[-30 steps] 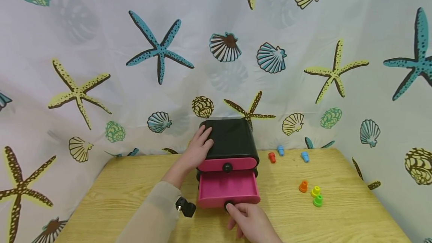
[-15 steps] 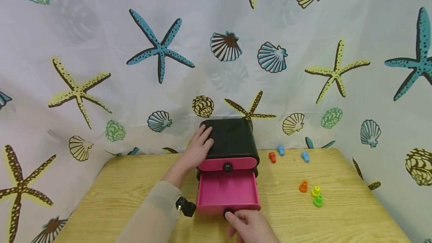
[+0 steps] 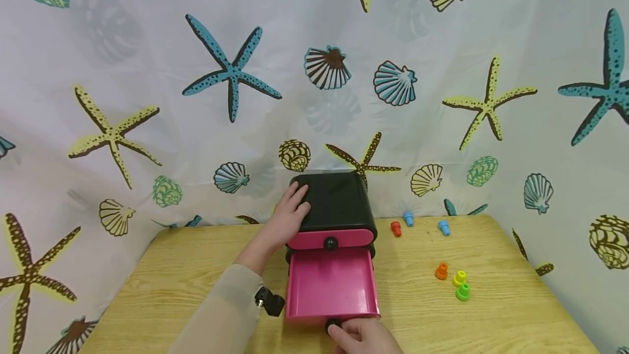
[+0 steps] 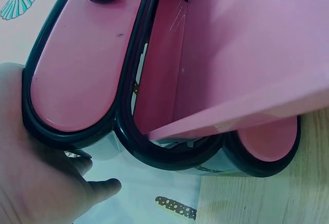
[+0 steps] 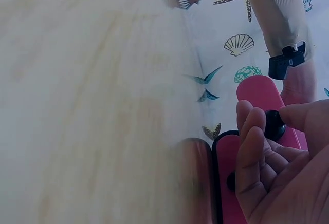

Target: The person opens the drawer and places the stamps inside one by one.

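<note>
A small black chest of drawers [image 3: 339, 201] with pink drawer fronts stands at the middle of the table. Its middle drawer [image 3: 330, 285] is pulled far out, and its pink inside holds nothing. My left hand [image 3: 286, 220] rests on the chest's top left edge, fingers lying over the top. At the front, my right hand [image 3: 367, 336] pinches the round black knob [image 5: 276, 125] of that drawer between thumb and fingers. The top drawer [image 4: 77, 64] is closed, its own knob [image 3: 331, 243] untouched. Below the pulled-out drawer, the bottom drawer [image 4: 272, 136] is closed too.
Right of the chest, small plastic pegs lie on the wooden table [image 3: 196, 288]: red [image 3: 396, 228] and two blue pegs, one blue peg [image 3: 444, 228] farther right. Nearer are an orange peg [image 3: 441, 271], a yellow peg [image 3: 459, 278] and a green peg [image 3: 462, 291]. A patterned cloth [image 3: 275, 124] hangs behind.
My right hand has drawn the middle drawer farther out toward me, showing more of its floor. The left hand has stayed in place on the chest.
</note>
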{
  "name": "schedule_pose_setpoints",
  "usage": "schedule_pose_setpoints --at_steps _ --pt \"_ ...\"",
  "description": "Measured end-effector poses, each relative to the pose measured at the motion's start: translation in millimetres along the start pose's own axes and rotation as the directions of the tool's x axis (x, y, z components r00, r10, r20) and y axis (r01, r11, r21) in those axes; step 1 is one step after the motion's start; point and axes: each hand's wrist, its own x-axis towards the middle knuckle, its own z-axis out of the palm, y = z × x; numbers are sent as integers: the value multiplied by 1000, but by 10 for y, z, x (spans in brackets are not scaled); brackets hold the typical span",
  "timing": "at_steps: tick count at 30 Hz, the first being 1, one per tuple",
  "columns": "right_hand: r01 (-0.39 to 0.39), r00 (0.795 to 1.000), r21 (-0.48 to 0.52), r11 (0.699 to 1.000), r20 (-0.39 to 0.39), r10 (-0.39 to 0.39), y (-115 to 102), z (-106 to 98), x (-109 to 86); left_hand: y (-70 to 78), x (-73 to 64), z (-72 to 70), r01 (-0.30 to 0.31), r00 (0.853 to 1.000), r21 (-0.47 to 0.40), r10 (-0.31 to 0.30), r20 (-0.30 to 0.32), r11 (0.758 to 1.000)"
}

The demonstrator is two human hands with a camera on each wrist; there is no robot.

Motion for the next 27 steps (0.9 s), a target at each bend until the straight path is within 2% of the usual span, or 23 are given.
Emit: schedule_pose_setpoints --at_steps 11,18,27 --pt "82 997 14 997 4 -82 76 15 26 45 -20 -8 11 1000 17 -11 5 1000" --pt "98 995 15 995 19 -98 89 6 35 54 -29 -10 -3 1000 12 3 3 1000" --pt "32 999 -16 999 42 -31 120 -34 66 -47 22 5 -21 1000 -8 21 -1 1000"
